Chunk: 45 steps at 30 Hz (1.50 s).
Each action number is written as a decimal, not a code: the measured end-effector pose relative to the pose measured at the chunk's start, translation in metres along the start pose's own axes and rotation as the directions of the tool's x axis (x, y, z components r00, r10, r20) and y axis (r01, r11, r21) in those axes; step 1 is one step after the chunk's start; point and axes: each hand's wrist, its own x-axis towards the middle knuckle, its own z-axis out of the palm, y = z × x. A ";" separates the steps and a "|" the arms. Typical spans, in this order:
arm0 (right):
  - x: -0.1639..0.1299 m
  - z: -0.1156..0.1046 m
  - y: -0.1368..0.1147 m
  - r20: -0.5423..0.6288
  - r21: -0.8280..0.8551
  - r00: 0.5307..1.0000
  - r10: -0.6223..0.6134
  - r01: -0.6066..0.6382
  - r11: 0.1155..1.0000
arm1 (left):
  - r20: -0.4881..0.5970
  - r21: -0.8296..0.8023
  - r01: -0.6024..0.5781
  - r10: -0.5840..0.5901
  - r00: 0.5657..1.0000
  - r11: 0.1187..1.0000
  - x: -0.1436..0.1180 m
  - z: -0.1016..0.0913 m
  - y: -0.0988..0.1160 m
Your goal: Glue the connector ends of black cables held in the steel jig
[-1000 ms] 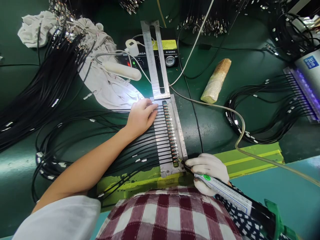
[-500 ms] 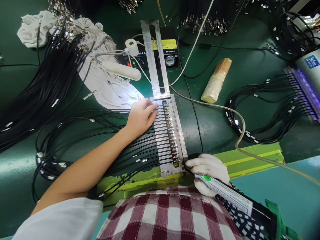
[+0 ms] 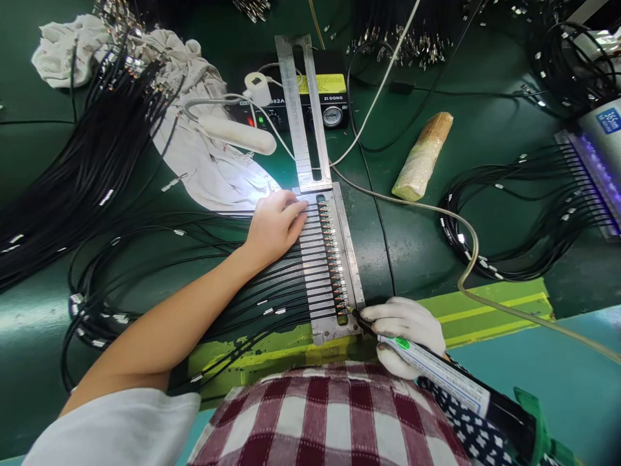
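Readable text on my feed, left to right: a black control box with a round gauge point(image 3: 334, 103) shows "82A" (partly covered) and "ZI DONG". The black tube-shaped dispenser with a long white label point(image 3: 446, 374) has print too small for me. The silver metal housing point(image 3: 594, 134) by the bench's right edge says "365nm".

The bare left hand point(image 3: 276, 226) rests on the upper end of a row of thin black cables with metal tips point(image 3: 334, 265), lying across a slotted grey metal plate point(image 3: 347, 249). Can't tell if it's pinching any. The white-gloved right hand point(image 3: 407, 330) is well apart from it, wrapped around the dispenser, nozzle at the row's near end; contact unclear to me.

Bench is dark green point(image 3: 371, 265): crumpled white cloth point(image 3: 213, 175) far left, plate reaching the yellow-green strip point(image 3: 495, 310) along the front edge, plastic-wrapped stick point(image 3: 420, 162) right of it, purple glow under the housing.
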 end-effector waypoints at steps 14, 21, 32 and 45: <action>-0.002 0.000 -0.008 -0.099 -0.001 0.995 -0.022 0.022 1.000 | 0.001 -0.014 -0.001 0.001 1.000 1.000 0.000 0.002 -0.001; -0.009 0.002 -0.012 -0.058 -0.033 0.998 0.006 -0.008 0.999 | 0.000 -0.003 -0.005 0.005 1.000 1.000 0.001 -0.001 0.002; -0.006 0.002 -0.012 -0.052 -0.044 0.998 0.026 -0.028 0.999 | -0.004 -0.014 -0.004 0.004 1.000 1.000 0.001 0.000 0.001; -0.011 0.003 -0.010 -0.062 -0.025 0.998 0.007 -0.008 1.000 | -0.001 -0.002 -0.005 0.005 1.000 1.000 0.001 -0.001 0.001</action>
